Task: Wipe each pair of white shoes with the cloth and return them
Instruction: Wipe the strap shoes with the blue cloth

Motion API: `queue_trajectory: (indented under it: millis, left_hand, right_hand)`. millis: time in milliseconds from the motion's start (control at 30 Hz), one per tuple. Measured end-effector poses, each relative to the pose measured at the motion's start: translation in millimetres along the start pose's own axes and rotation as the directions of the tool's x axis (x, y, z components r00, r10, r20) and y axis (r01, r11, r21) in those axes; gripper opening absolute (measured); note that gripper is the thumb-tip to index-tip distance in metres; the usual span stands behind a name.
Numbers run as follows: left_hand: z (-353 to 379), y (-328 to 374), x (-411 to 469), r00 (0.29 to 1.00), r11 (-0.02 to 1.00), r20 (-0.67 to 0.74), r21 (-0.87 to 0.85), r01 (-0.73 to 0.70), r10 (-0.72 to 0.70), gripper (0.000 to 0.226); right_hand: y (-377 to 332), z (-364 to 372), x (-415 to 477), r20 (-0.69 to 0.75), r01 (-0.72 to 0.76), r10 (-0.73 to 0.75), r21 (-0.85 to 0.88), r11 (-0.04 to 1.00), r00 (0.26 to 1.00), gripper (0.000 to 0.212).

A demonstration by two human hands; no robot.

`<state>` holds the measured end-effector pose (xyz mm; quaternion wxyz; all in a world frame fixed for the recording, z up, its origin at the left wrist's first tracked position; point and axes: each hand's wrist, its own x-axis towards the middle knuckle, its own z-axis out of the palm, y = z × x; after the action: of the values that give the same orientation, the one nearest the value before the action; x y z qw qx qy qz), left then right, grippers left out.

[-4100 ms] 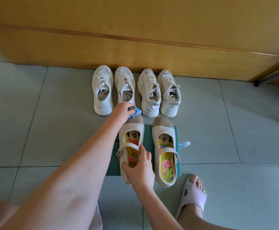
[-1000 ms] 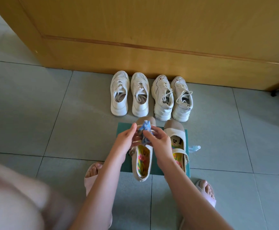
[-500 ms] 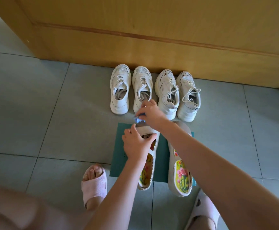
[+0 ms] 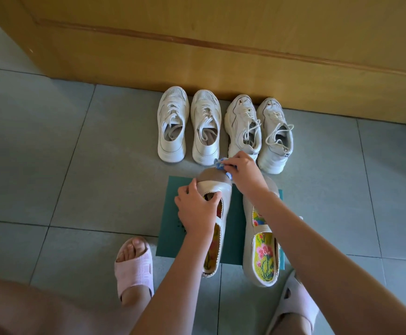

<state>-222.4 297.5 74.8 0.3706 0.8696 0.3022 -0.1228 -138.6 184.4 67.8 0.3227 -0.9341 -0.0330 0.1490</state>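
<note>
The blue cloth [image 4: 221, 163] is bunched up in the right hand [image 4: 242, 166], fingers pinched round it, and it's pressed on the tan toe cap of the near strap shoe [image 4: 217, 187]. The left hand [image 4: 197, 209] steadies that shoe, fingers curled round the rim of the opening. So the hands are apart, each clamped on its own thing. The shoe sits on a green mat [image 4: 170, 213], toe pointing away. Its partner shoe [image 4: 265, 257] lies just beside it on the same mat, partly under the right forearm.

Progress-wise, I'd guess this is mid-wipe on one shoe of the pair, with the partner likely next. Two pairs of white sneakers, the left pair [image 4: 173, 131] and the right pair [image 4: 244, 131], stand in a row against the wooden panel [image 4: 221, 44]. Honestly can't tell if those are wiped or not.

Tight spot though: the sneaker heels are just beyond the toe being rubbed, so a long stroke could bump them. Feet in pink slippers [image 4: 134, 269] flank the mat.
</note>
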Motion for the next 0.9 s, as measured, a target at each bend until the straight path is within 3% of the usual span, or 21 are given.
queue_trajectory:
  millis: [233,667,733,833,900]
  left_hand:
    - [-2.5,0.9,1.7,1.000,1.000,0.023,0.017,-0.020,0.020,0.075]
    - [2.4,-3.7,10.0,0.997,0.995,0.046,0.080,-0.064,0.060,0.077]
    - [1.7,-4.2,12.1,0.996,0.995,0.057,0.071,-0.065,0.061,0.077]
    - [-1.1,-5.5,15.0,0.992,0.996,0.116,0.072,-0.050,0.041,0.079]
    - [-3.5,-2.9,12.9,0.992,0.990,0.111,0.121,-0.074,0.061,0.080]
  right_hand:
    - [-4.5,15.1,-27.2,-0.145,-0.163,0.175,0.090,0.983,0.974,0.032]
    - [-11.6,25.0,-56.0,-0.084,-0.314,0.310,-0.049,0.948,0.947,0.021]
    - [-10.5,26.6,-64.5,-0.058,-0.319,0.320,0.016,0.948,0.946,0.017]
    - [-9.7,7.8,-74.7,0.092,-0.310,0.297,0.218,0.925,0.950,0.018]
    - [-6.4,-21.8,-72.2,0.063,-0.269,0.262,0.306,0.913,0.963,0.020]
